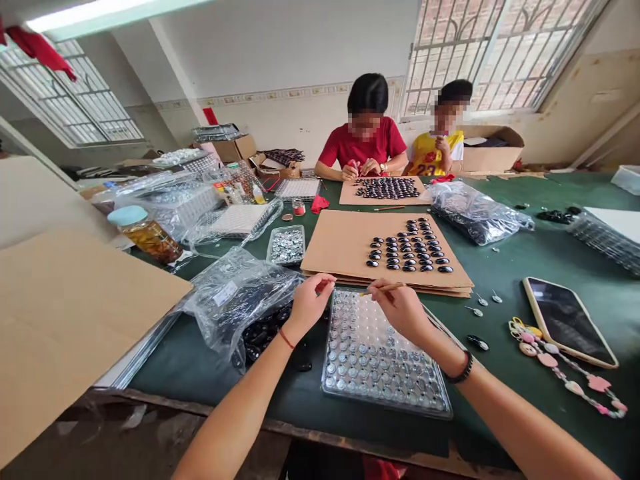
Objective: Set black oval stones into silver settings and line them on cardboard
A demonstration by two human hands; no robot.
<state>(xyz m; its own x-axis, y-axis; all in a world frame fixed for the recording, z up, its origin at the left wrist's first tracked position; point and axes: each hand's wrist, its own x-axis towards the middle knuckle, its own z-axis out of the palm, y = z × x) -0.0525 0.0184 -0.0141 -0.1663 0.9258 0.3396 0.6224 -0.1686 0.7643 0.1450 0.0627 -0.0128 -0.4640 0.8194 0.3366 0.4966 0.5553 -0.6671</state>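
My left hand (311, 305) is closed in a pinch above the far left corner of a clear tray, and whatever sits between its fingertips is too small to make out. A thin wooden stick (393, 287) is gripped in my right hand (403, 313), its tip pointing left over the tray's far side. The clear plastic tray (385, 399) holds many round silvery pieces in rows, with a paler patch in the middle. Just beyond lies a cardboard sheet (335, 243) bearing rows of glossy black oval pieces (410, 252). Beside my left wrist, a plastic bag (225, 287) spills more black pieces (265, 337).
A small tub of shiny bits (286, 245) stands left of the cardboard. To the right lie a phone (570, 320), a beaded strap (565, 373) and a bag (475, 210). Across the table, a person in red (370, 143) works at another board; someone in yellow (440, 150) sits alongside.
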